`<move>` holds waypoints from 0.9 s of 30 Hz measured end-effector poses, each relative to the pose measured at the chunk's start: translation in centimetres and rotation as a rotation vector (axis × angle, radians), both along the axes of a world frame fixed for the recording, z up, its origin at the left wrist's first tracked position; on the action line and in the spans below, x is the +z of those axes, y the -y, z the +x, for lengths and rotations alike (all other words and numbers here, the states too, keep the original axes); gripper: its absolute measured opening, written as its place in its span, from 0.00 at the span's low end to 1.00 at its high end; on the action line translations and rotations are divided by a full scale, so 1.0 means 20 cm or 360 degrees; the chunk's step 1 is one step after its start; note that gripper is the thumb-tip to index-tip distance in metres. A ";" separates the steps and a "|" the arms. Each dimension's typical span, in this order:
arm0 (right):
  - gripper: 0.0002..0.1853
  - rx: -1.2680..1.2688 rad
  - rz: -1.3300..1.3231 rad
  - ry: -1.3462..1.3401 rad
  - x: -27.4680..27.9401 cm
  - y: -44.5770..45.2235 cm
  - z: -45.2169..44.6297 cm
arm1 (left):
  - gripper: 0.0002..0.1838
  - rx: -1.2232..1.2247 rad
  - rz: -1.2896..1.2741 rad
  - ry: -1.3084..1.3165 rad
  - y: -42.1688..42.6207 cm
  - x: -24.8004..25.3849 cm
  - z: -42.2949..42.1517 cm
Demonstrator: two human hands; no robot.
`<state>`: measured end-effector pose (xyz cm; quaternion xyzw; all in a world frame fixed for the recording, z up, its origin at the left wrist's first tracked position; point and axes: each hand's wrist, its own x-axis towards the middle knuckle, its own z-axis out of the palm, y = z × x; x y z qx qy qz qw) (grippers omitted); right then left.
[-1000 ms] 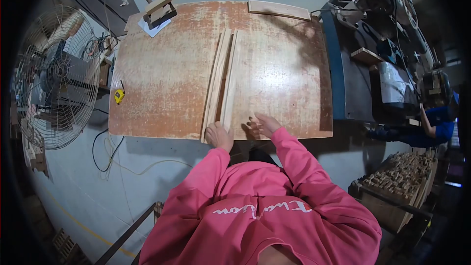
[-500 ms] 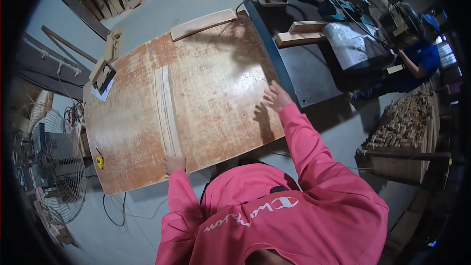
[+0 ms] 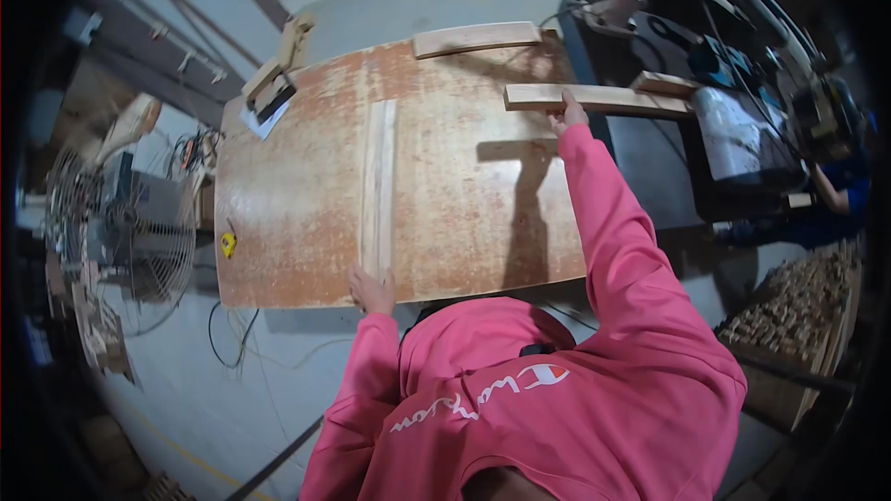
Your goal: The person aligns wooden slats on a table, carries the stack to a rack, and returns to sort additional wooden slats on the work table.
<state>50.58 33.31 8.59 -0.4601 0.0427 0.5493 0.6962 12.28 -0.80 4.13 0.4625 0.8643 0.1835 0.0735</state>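
My right hand (image 3: pixel 570 115) grips a pale wooden board (image 3: pixel 617 101) from below, thumb on its face. The board spans from over the table to the dark machine top at the right. My left hand (image 3: pixel 373 290) is closed around the near end of long wooden strips (image 3: pixel 378 186) lying side by side on the worn wooden table (image 3: pixel 455 223). How many strips there are I cannot tell. A wider light plank (image 3: pixel 475 40) rests along the table's far edge.
A yellow tape measure (image 3: pixel 228 243) lies at the table's left, with a frame-like tool (image 3: pixel 269 93) at the far left corner. Machinery (image 3: pixel 738 139) and a person in blue (image 3: pixel 840 190) are at the right. A large fan (image 3: pixel 130 213) stands left; stacked wood blocks (image 3: pixel 789 315) sit lower right.
My right hand has reached forward from the table's right edge and taken hold of the board, pulling it left over the table. The view has turned right; my left hand stays at the strips' end.
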 end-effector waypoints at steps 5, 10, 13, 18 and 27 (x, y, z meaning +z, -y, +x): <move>0.13 0.0592 0.0339 -0.0217 -0.12 0.55 -0.55 | 0.25 -0.0151 0.0276 0.0652 -0.14 0.37 -0.07; 0.13 0.1265 0.0193 -0.0189 -0.07 1.13 -0.95 | 0.19 -0.0450 -0.0404 0.1393 -0.30 0.69 -0.06; 0.15 0.1787 0.0346 -0.0825 -0.40 1.13 -0.95 | 0.20 -0.0550 -0.1022 0.1821 -0.24 0.56 -0.05; 0.26 0.1837 0.0085 -0.0918 -0.34 1.17 -1.13 | 0.22 -0.0810 -0.0804 0.0720 -0.06 0.36 0.05; 0.41 0.1894 -0.0254 0.1677 -0.33 1.31 -1.48 | 0.20 -0.0627 -0.0828 0.0440 0.01 0.17 0.04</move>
